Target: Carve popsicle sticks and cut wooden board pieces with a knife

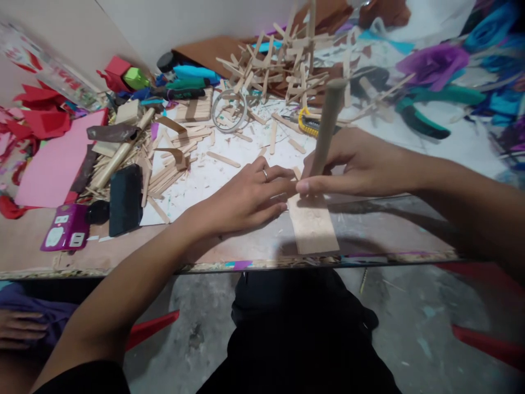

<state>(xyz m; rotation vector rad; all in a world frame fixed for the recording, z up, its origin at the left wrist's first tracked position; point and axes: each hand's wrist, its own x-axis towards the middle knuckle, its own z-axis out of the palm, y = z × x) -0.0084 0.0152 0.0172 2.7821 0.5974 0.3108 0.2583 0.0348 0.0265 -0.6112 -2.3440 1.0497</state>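
Note:
A thick round wooden stick (329, 120) stands tilted up from my right hand (344, 164). The fingers of that hand are closed around its lower part, and the stick's bottom end is hidden. Below the hand, a flat pale wooden block (315, 227) lies near the table's front edge. My left hand (256, 191) rests flat beside it, wearing a ring, with fingers stretched out and slightly apart. Its fingertips reach the block's far left edge. Between both hands shows the tip of a small craft stick (297, 173); whether a finger presses it I cannot tell.
Craft sticks lie scattered behind my hands, with a jumbled pile (287, 71) farther back. A tape roll (229, 111), yellow cutter (307, 123), green-handled pliers (424, 117), phone (125, 200) and purple device (65, 227) surround the work area. Another person's hand (20, 328) rests at lower left.

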